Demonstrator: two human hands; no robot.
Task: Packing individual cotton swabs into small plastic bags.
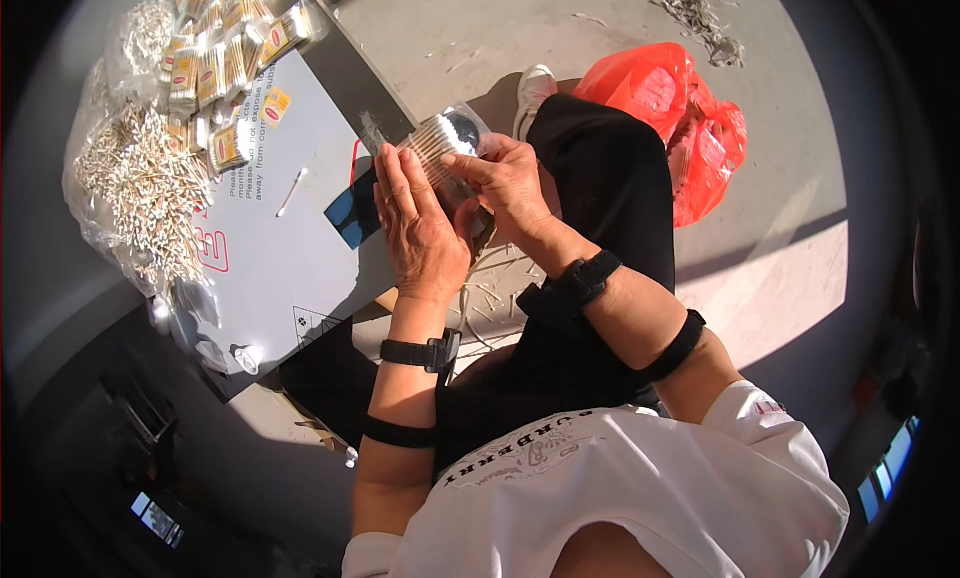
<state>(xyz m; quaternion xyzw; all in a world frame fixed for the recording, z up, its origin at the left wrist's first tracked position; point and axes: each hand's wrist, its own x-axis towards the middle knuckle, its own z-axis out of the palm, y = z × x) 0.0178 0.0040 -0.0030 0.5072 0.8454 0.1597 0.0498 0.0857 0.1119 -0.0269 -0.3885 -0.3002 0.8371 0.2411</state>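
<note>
A clear plastic packet of cotton swabs (428, 150) is between my hands, above my lap, beside the table's edge. Its white swab tips show near the far end. My left hand (425, 228) lies along the packet's left side, fingers long and together, with the thumb on the near side. My right hand (515, 183) pinches the packet's right side, its thumb on top of the plastic. The fingertips beneath are hidden.
On the grey table (310, 238) at left lie a large bag of loose cotton swabs (145, 178), a heap of filled swab packets (215, 63) and one single swab (291, 193). A red plastic bag (640, 88) stands on the floor at right. Loose swabs (487, 296) lie beneath my hands.
</note>
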